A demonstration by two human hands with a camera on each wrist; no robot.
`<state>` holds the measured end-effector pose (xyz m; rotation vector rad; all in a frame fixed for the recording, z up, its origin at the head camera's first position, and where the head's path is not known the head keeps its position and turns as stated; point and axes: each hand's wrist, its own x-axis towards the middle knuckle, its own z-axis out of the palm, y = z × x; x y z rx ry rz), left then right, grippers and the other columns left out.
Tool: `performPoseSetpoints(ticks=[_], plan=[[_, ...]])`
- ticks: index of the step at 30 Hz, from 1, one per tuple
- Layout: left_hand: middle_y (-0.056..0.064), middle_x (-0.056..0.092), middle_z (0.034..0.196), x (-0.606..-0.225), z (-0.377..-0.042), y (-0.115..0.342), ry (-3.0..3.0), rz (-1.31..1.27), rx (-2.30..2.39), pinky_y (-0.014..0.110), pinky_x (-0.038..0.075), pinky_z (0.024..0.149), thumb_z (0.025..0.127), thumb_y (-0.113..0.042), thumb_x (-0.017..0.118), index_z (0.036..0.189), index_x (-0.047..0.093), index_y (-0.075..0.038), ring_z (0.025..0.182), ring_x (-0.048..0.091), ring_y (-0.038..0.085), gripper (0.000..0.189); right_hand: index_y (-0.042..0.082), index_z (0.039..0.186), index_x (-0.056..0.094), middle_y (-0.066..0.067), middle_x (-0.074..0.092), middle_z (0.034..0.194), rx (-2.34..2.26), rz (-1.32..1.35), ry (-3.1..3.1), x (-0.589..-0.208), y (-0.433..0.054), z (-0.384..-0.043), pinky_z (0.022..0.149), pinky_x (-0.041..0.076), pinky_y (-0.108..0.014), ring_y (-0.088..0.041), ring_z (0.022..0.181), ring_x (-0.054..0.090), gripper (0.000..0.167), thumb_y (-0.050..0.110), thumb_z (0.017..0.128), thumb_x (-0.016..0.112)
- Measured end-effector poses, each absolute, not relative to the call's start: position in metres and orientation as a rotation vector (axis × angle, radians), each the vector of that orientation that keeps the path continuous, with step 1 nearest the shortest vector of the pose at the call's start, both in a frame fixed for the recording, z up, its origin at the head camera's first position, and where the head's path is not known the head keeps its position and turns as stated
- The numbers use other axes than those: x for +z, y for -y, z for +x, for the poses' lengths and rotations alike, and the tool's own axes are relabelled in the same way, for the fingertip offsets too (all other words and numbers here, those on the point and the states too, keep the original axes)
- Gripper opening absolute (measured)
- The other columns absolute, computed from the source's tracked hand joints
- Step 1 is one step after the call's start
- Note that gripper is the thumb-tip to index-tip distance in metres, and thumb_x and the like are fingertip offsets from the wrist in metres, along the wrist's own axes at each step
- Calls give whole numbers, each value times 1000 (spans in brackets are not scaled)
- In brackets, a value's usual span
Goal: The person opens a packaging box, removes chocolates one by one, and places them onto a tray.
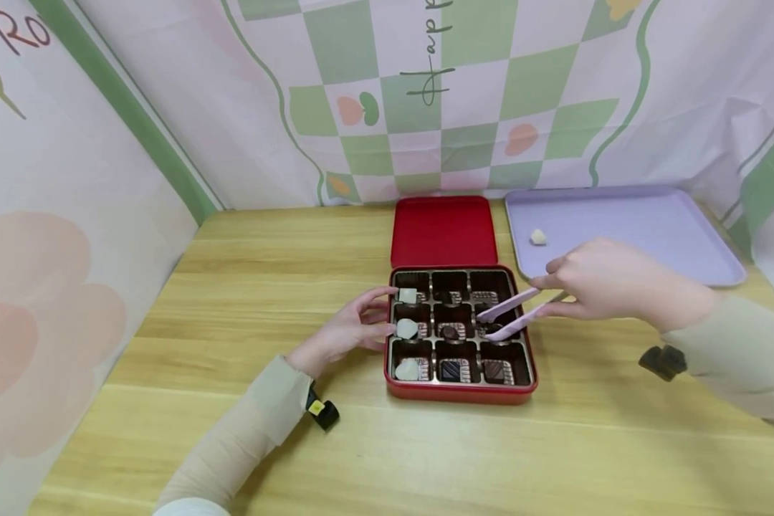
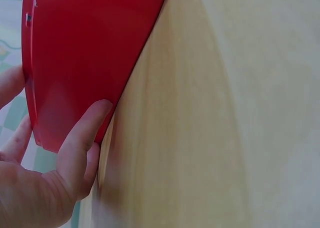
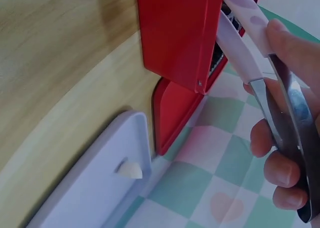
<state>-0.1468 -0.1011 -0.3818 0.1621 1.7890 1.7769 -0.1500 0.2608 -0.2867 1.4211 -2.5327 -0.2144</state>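
A red tin box (image 1: 461,393) with a dark compartment insert stands on the wooden table. White pieces lie in its left column, among them a square white piece (image 1: 408,295) and a round white piece (image 1: 407,329). Dark chocolates sit elsewhere, such as a ridged chocolate (image 1: 450,370) and a brown square chocolate (image 1: 493,371). My right hand (image 1: 609,279) holds tongs (image 3: 282,105) with pale pink tips, which reach apart into the middle-right compartment; whether they touch the dark piece there I cannot tell. My left hand (image 1: 348,326) rests its fingertips on the tin's left side and rim.
Behind the box lies its red lid (image 1: 443,233). A lilac tray (image 1: 632,229) at the back right bears one small white piece (image 1: 538,237). Printed cloth (image 1: 419,107) hangs along the table's back edge and at the left. Each wrist wears a small black camera.
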Motion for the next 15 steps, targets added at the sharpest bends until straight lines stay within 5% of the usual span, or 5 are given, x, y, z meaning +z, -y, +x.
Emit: performPoseSetpoints(ticks=[15], plan=[[18,35,142,-382,-147,102,-1785,180,1782,47,57,83,89,5,58,145,35,-19,123,45,30,65,20,78,72,15,51,58,-182,1468,2476,-293,-250,-150,41,44,-28,-2,45,40,24,43,71,77]])
